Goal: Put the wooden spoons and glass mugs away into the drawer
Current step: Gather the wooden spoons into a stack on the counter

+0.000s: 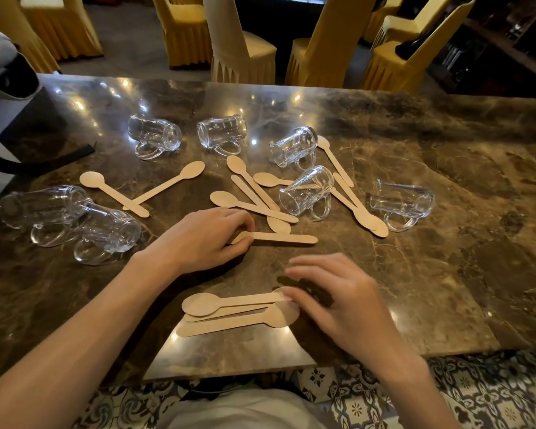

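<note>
My left hand (211, 236) pinches a flat wooden spoon (288, 239) on the glossy marble table (415, 243); my blurred right hand (338, 292), fingers spread, touches stacked spoons (229, 308).

No txt, labels, brand marks or nos. are showing legibly anywhere. The wooden spoons (239, 308) are lying plain-faced w/ no print. The glass mugs (222, 133) are showing only clear glass (a couple w/ faint moulded lines, not readable as chars). The marble table (446, 181) is carrying just veining and light glints.
</note>
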Motion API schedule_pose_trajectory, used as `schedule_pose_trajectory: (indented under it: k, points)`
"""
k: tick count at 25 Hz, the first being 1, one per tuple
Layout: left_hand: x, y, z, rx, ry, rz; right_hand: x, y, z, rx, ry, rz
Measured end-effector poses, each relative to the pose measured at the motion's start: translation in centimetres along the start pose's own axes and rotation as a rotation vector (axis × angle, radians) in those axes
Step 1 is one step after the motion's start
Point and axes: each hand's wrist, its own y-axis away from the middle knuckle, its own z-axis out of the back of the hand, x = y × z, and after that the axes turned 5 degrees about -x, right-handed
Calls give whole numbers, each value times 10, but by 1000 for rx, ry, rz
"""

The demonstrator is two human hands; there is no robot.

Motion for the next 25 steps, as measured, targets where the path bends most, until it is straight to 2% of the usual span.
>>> schedule_pose_trajectory:
  k: [2, 6, 15, 25]
  points:
    - [-2, 4, 7, 34, 36, 4, -3, -20, 9, -39, 20, -35]
    - [-9, 25, 20, -50, 58, -16, -5, -62, 12, -74, 72, -106]
    - [-36, 85, 16, -155, 164, -41, 6, -120, -48, 194, 330, -116]
    - [-40, 108, -10, -153, 148, -18, 10, -135, -72, 231, 462, -99]
